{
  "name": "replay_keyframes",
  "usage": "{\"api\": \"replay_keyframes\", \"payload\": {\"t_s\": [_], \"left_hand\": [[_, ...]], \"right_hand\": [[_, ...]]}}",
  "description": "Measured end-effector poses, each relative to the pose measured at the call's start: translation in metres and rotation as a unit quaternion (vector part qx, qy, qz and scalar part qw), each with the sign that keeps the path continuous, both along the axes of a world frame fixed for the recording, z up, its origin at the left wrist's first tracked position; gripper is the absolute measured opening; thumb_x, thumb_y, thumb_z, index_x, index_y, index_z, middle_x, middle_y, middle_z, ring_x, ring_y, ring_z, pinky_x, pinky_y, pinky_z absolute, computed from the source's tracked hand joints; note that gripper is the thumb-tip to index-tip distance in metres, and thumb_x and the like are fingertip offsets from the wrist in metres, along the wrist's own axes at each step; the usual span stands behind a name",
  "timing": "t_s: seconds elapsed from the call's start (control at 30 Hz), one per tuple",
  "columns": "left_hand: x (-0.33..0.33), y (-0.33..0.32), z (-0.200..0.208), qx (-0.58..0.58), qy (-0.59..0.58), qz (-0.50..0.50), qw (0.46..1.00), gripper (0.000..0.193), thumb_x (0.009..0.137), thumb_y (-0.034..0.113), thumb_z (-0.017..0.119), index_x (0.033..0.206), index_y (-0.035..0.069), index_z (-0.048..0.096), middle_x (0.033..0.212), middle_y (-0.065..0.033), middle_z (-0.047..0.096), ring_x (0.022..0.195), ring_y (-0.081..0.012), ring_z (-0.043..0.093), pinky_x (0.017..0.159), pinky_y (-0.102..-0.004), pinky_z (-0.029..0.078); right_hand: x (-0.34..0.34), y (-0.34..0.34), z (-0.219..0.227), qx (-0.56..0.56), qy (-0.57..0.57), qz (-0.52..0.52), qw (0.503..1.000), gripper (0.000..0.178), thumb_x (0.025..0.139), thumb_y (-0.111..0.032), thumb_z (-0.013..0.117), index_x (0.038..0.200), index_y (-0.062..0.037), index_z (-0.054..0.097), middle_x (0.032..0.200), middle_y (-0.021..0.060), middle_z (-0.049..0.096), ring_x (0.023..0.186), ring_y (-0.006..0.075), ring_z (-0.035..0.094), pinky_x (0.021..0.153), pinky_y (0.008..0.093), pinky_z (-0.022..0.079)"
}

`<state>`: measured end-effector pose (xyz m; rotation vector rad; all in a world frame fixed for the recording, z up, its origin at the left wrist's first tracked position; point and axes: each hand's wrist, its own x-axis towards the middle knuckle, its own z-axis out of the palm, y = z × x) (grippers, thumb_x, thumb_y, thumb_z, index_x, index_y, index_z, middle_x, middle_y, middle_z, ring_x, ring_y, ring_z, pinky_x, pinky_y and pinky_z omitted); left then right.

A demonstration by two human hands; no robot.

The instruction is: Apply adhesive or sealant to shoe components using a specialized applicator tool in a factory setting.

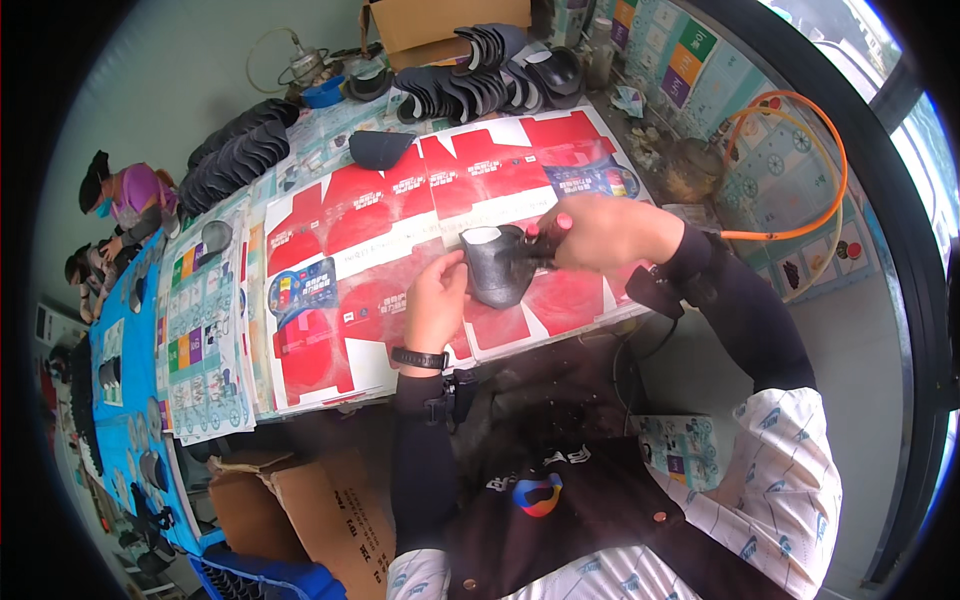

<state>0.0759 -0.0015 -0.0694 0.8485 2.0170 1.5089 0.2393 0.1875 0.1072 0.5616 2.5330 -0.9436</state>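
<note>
- While your left hand (432,300) wraps its fingers around the dark shoe part (497,265) at frame centre, it sits just above the worktop (330,395).
- Your right hand (610,232) has fingers closed on a pink-handled tool (548,234), tip touching the part.
- Red flattened cartons (400,215) lie under both hands.
- More dark shoe parts (470,85) are stacked at upper centre.
- An orange hose (830,190) loops at upper right.
</note>
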Motion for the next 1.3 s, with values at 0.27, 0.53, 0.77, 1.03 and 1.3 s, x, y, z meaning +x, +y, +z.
{"api": "replay_keyframes", "payload": {"t_s": [0.27,0.53,0.77,1.03,1.3], "left_hand": [[0.002,0.004,-0.006,0.008,0.022,0.003,1.0,0.035,0.099,0.025,0.064,0.125,0.001,0.069,0.086,-0.0123,0.074,0.073,-0.019,0.072,0.071,-0.0342,0.054],[0.003,0.008,0.0,-0.004,0.064,0.012,0.998,0.031,0.098,0.023,0.065,0.12,0.002,0.071,0.083,-0.012,0.074,0.075,-0.0206,0.071,0.072,-0.0355,0.054],[-0.002,0.017,-0.006,0.013,0.036,0.028,0.999,0.029,0.095,0.024,0.071,0.114,0.001,0.071,0.087,-0.0131,0.075,0.076,-0.0216,0.072,0.072,-0.0349,0.055],[-0.018,0.008,-0.01,-0.03,0.074,0.031,0.996,0.032,0.094,0.021,0.074,0.116,-0.002,0.066,0.095,-0.0133,0.075,0.081,-0.0198,0.072,0.072,-0.0327,0.056],[-0.023,-0.004,0.0,0.05,-0.044,0.023,0.998,0.026,0.105,0.016,0.06,0.124,-0.002,0.063,0.102,-0.007,0.071,0.086,-0.0117,0.067,0.072,-0.0254,0.052]], "right_hand": [[-0.003,0.02,-0.007,0.144,0.217,-0.008,0.965,0.021,0.081,-0.014,0.059,0.087,0.0026,0.07,0.084,0.0303,0.064,0.086,0.0494,0.062,0.076,0.0531,0.05],[0.005,0.016,-0.012,0.127,0.118,0.009,0.985,0.024,0.082,-0.016,0.059,0.092,0.0017,0.071,0.082,0.028,0.066,0.084,0.0466,0.065,0.075,0.0497,0.052],[-0.001,0.0,0.018,-0.058,-0.03,-0.055,0.996,0.025,0.077,-0.014,0.069,0.097,0.0,0.072,0.08,0.0109,0.07,0.069,0.0214,0.067,0.061,0.0346,0.052],[-0.014,0.007,-0.002,-0.072,0.061,-0.09,0.991,0.015,0.076,-0.009,0.066,0.083,0.0027,0.07,0.068,0.0124,0.067,0.055,0.0214,0.064,0.052,0.0352,0.05],[-0.02,0.021,-0.021,-0.022,0.131,-0.107,0.985,0.025,0.08,-0.013,0.055,0.076,0.0067,0.07,0.069,0.0169,0.069,0.058,0.0252,0.068,0.051,0.0382,0.053]]}}
